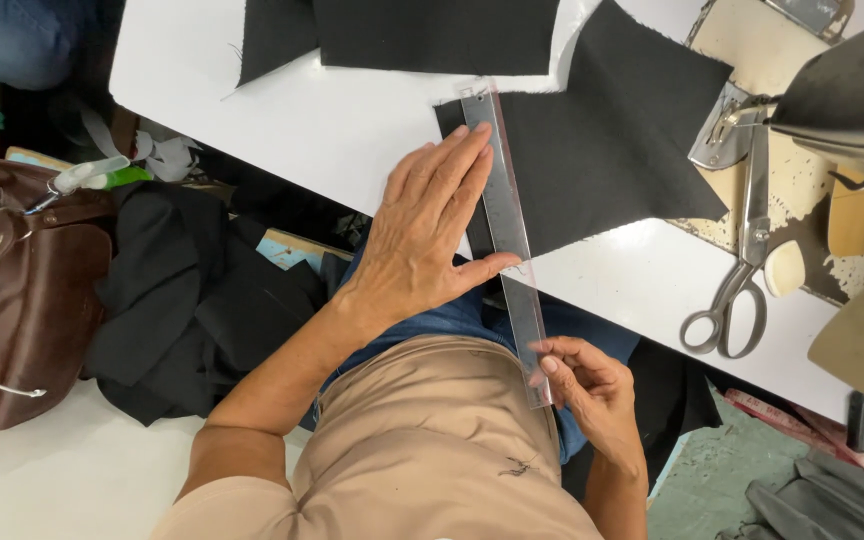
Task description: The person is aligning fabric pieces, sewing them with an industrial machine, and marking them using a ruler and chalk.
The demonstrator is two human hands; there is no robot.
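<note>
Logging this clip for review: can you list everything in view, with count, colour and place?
ruler: one, clear plastic, lying along the edge of a cloth piece and overhanging the table's near edge
cloth pieces: at least three, black, on the table; the largest lies under the ruler
table: one, white top
scissors: one pair, metal, right of the cloth
iron: one, dark, far right, partly cut off
bag: one, brown leather, at left
dark garments: a black pile beside the bag
left hand: flat on the cloth, fingers against the ruler
right hand: pinching the ruler's near end
</note>
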